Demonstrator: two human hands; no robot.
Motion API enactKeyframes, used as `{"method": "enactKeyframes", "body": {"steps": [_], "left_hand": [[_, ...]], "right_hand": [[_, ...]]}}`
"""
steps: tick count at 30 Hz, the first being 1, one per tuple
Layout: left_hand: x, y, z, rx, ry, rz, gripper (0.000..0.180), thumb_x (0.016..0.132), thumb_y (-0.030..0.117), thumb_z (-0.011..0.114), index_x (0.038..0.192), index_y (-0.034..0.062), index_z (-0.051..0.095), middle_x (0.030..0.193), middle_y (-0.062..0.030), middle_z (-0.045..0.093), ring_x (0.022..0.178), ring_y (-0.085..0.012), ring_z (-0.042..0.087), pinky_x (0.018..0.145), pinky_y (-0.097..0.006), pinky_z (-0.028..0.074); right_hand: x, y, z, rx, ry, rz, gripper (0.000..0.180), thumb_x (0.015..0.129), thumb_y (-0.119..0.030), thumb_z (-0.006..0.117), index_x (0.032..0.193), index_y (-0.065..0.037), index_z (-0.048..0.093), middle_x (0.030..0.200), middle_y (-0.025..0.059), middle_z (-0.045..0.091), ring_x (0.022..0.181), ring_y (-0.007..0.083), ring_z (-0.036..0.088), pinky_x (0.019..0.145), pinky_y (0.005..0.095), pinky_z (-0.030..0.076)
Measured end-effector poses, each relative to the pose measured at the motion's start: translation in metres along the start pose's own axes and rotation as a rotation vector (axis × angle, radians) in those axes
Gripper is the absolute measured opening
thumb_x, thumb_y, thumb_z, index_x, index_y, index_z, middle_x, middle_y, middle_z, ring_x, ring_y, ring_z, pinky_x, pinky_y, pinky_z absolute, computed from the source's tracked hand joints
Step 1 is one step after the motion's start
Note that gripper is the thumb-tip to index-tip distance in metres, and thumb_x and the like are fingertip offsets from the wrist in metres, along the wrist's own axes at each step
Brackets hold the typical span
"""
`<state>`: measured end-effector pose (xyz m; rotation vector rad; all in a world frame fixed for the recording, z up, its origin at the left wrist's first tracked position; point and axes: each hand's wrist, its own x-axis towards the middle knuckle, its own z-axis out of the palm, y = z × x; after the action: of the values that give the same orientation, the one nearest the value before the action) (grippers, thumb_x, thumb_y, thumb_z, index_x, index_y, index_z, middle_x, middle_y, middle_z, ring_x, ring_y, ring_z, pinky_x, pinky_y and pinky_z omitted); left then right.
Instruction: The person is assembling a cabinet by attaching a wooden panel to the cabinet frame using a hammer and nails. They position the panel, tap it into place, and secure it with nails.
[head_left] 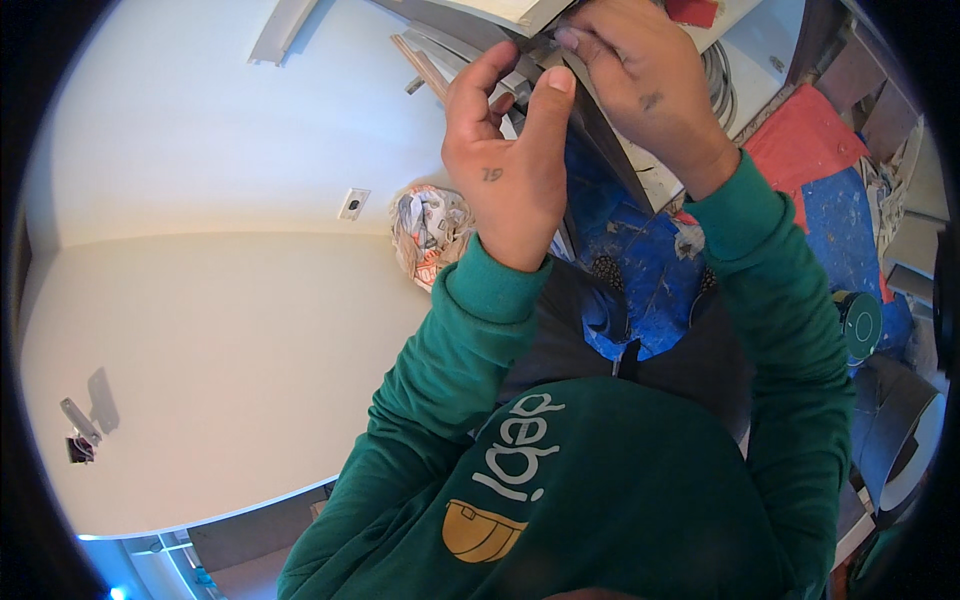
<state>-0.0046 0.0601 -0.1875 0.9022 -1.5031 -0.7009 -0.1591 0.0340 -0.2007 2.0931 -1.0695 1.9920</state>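
A dark flat panel [612,150] with a pale top slants down between my hands at the upper middle. My left hand [508,165] is at its left side, thumb against the dark edge and fingers curled around toward the far side. Over the panel's top, my right hand [650,85] is closed, its thumb and fingertips pressed together near the left thumb. Whatever sits in that pinch is too small or hidden to make out. A white-topped piece [505,10] lies just beyond the fingertips.
A stuffed plastic bag [432,235] is by the wall below a socket [353,204]. Blue sheeting [640,260] and a red cloth [808,145] cover the floor. Coiled grey cable [720,80] lies beyond my right hand. A green round can [858,325] is at the right.
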Motion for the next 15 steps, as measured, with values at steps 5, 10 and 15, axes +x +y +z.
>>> {"method": "enactKeyframes", "body": {"steps": [5, 10, 15], "left_hand": [[0.003, -0.002, 0.001, -0.022, 0.004, -0.001, 0.052, 0.091, 0.011, 0.077, 0.133, -0.0100, 0.056, 0.124, -0.0178, 0.064, 0.108, -0.0191, 0.062, 0.095, -0.029, 0.050], [0.004, -0.007, 0.003, -0.030, 0.040, 0.009, 0.047, 0.088, 0.021, 0.079, 0.124, -0.0047, 0.064, 0.119, -0.0115, 0.065, 0.106, -0.0194, 0.063, 0.094, -0.035, 0.048], [0.004, -0.007, 0.002, -0.017, 0.053, 0.026, 0.048, 0.086, 0.021, 0.080, 0.123, -0.0050, 0.064, 0.117, -0.0125, 0.065, 0.104, -0.0208, 0.064, 0.093, -0.035, 0.049]], "right_hand": [[-0.001, 0.011, 0.009, 0.563, -0.056, 0.385, 0.009, 0.094, 0.000, 0.060, 0.097, 0.005, 0.067, 0.094, 0.0130, 0.067, 0.089, 0.0200, 0.063, 0.079, 0.0349, 0.050], [-0.006, 0.019, 0.009, 0.589, -0.127, 0.635, 0.013, 0.097, -0.002, 0.061, 0.102, 0.007, 0.069, 0.097, 0.0075, 0.071, 0.093, 0.0127, 0.064, 0.082, 0.0276, 0.052], [-0.005, 0.025, 0.016, 0.743, -0.083, 0.750, 0.010, 0.094, -0.001, 0.065, 0.101, 0.005, 0.071, 0.097, 0.0065, 0.072, 0.090, 0.0119, 0.065, 0.080, 0.0268, 0.053]]}}
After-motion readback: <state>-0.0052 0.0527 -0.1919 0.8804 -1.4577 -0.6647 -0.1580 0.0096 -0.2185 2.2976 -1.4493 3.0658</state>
